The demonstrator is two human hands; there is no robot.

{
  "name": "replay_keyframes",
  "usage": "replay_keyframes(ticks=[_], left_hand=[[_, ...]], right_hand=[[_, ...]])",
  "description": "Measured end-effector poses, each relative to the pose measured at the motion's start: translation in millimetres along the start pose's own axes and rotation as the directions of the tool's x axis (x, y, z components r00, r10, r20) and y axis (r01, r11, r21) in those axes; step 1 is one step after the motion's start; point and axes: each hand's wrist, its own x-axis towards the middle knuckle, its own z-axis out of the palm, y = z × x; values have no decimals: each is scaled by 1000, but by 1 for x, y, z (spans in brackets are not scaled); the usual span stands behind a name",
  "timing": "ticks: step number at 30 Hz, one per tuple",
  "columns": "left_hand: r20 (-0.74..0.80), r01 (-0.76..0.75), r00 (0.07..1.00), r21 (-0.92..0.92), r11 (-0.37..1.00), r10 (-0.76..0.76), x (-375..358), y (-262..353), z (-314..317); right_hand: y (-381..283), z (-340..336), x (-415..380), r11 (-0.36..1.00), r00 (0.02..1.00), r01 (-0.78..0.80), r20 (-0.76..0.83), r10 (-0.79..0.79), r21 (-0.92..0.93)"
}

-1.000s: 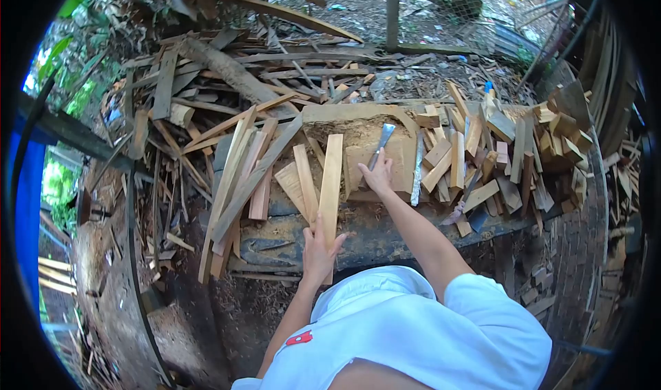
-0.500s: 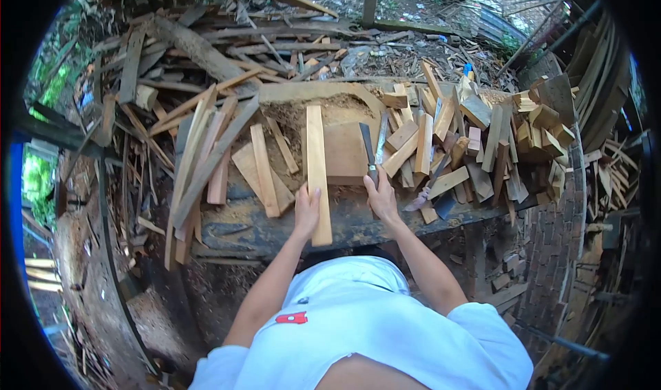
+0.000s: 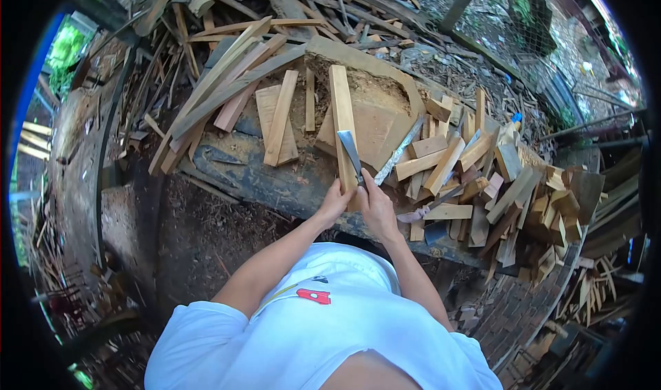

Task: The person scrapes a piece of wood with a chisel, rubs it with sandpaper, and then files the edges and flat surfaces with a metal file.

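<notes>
- Left hand (image 3: 335,201): grasping the stick (image 3: 341,108) near its lower end, the end closest to my body.
- Right hand (image 3: 376,207): clenched round the handle of the knife (image 3: 350,152), just right of the left hand. Can't tell from here whether the two hands touch.
- Stick: pale, squared, long. Runs from the left hand away from me, far end well beyond both hands. In my view it crosses the left part of the block (image 3: 383,130); can't tell if it touches it.
- Knife: blade points away from me, angled a little left, and overlaps the lower half of the stick. Can't confirm contact between blade and wood.
- Block: on the worktop (image 3: 267,187), beyond the hands, mostly right of the stick. Metal strip (image 3: 399,155) slants along its right side.
- Left of the stick: thin slat (image 3: 310,101), then a narrow piece (image 3: 281,118) lying across a wider board (image 3: 266,108).
- Further left: long planks (image 3: 227,95), lying at a slant.
- Right of the right hand: cloth-wrapped handle (image 3: 412,216), near it, beside the heap of offcuts (image 3: 506,183) on the worktop's right side.
</notes>
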Motion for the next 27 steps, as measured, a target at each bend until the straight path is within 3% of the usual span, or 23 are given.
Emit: replay_keyframes(ticks=[6,10,12,13,15,18,20,21,23,24,25,26,27], left_hand=[[-127,-107,986,22,994,109,2,-8,0],[-137,-63,989,-20,998,59,1,1,-10],[-74,47,996,-85,995,-53,-2,9,-17],[-65,48,996,-84,995,-54,-4,14,-21],[-120,97,988,-42,994,-101,-10,21,-29],[-84,143,986,8,990,-142,-23,32,-46],[-65,133,989,26,991,-131,-25,38,-53],[-57,133,990,35,990,-131,-26,40,-57],[-46,44,998,146,988,-38,-29,43,-64],[-47,44,998,149,988,-37,-30,47,-66],[-41,43,998,145,989,-37,-34,53,-68],[-33,42,999,142,989,-37,-37,58,-70],[-33,41,999,146,988,-36,-40,62,-73]], right_hand=[[-7,-2,-3,974,992,-36,113,62,-222],[-4,6,-12,982,991,-42,120,65,-184],[0,10,-7,999,999,42,-28,-42,-16],[2,11,1,999,999,36,-36,-37,-19],[7,12,30,992,940,51,-340,-9,115],[21,5,78,996,909,13,-416,25,87],[32,3,100,990,923,18,-379,-72,-143],[35,4,100,990,919,11,-388,-65,-139],[41,10,96,971,724,45,-662,-195,-236],[53,21,93,996,640,48,-764,-85,-71],[72,35,88,997,640,48,-764,-83,-67],[93,50,82,933,619,-85,-715,325,350],[98,56,78,686,547,-193,-503,669,701]])
